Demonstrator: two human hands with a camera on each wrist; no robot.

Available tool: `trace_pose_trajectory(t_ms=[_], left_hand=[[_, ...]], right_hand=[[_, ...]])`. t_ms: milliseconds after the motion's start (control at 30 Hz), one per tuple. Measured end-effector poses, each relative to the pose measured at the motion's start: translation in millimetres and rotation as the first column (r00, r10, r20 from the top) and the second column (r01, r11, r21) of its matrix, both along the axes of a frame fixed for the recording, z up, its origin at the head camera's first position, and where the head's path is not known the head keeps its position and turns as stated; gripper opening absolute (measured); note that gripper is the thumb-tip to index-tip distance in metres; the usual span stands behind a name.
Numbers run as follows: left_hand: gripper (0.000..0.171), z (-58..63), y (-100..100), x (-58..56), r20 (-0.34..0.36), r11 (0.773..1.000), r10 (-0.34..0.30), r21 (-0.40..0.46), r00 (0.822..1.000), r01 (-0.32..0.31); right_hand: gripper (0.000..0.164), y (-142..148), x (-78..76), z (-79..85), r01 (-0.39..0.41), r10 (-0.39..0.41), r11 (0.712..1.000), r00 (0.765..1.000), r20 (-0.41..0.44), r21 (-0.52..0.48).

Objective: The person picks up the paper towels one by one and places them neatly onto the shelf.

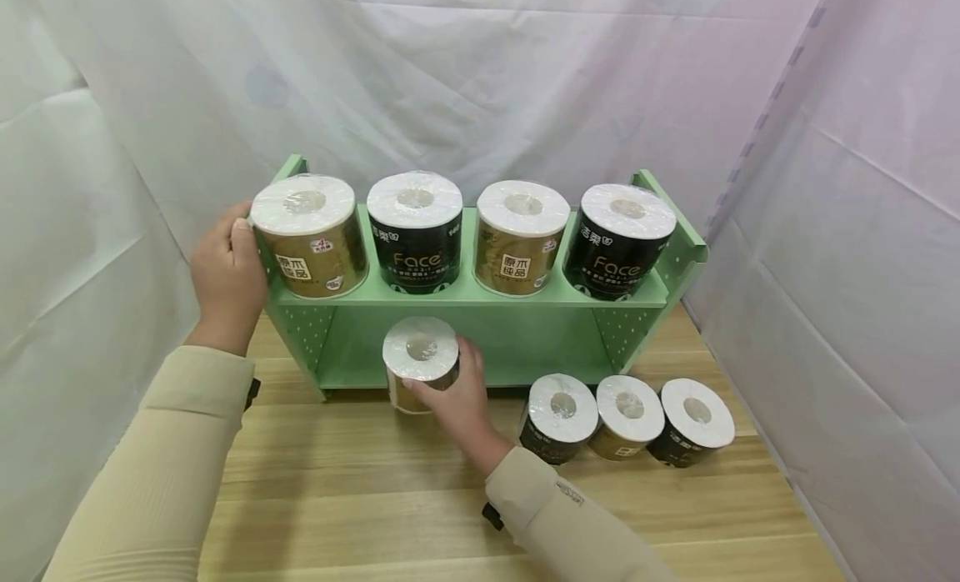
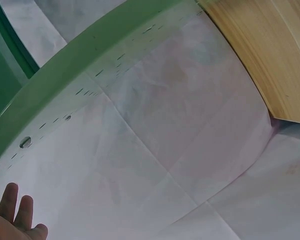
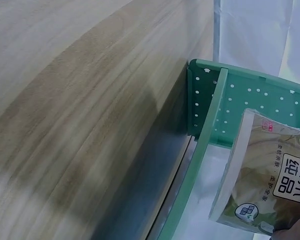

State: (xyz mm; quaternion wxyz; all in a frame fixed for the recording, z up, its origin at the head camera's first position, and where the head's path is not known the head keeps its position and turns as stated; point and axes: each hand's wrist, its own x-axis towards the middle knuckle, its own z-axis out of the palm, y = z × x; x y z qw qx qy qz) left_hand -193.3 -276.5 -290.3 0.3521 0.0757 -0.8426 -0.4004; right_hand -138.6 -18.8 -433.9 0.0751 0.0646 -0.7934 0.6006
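Observation:
In the head view my right hand (image 1: 463, 397) grips a gold-wrapped toilet paper roll (image 1: 401, 390) at the front of the green shelf's (image 1: 450, 300) lower level, its white top facing up. The right wrist view shows the label side of that gold roll (image 3: 270, 175), with a bit of my hand (image 3: 296, 231) at its lower edge. My left hand (image 1: 228, 273) is at the shelf's left side panel, thumb beside the upper left gold roll (image 1: 318, 261). In the left wrist view several fingers (image 2: 24, 212) of that hand extend near the perforated green panel (image 2: 97, 55).
Along the upper level also stand a black roll (image 1: 418, 261), a gold roll (image 1: 517, 261) and another black roll (image 1: 615, 261). On the wooden table (image 1: 360, 499), right of my right hand, sit a black roll (image 1: 551, 444), a gold roll (image 1: 618, 444) and a black roll (image 1: 678, 449). White cloth (image 1: 480, 82) hangs around.

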Motion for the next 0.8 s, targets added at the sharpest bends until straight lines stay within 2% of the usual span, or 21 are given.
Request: trace_pose_trajectory(t_ms=[400,800], left_hand=[[0.047,1.1,0,1.5,0.019,1.000,0.008,0.006,1.000,-0.008],[0.047,1.7,1,1.5,0.019,1.000,0.002,0.019,1.000,-0.002]], right_hand=[[0.088,-23,-14.0,-2.9,-0.016,0.015,1.000,0.998,-0.063,-0.018],[0.089,-41,-22.1,-10.1,-0.020,0.024,0.999,0.992,-0.121,0.032]])
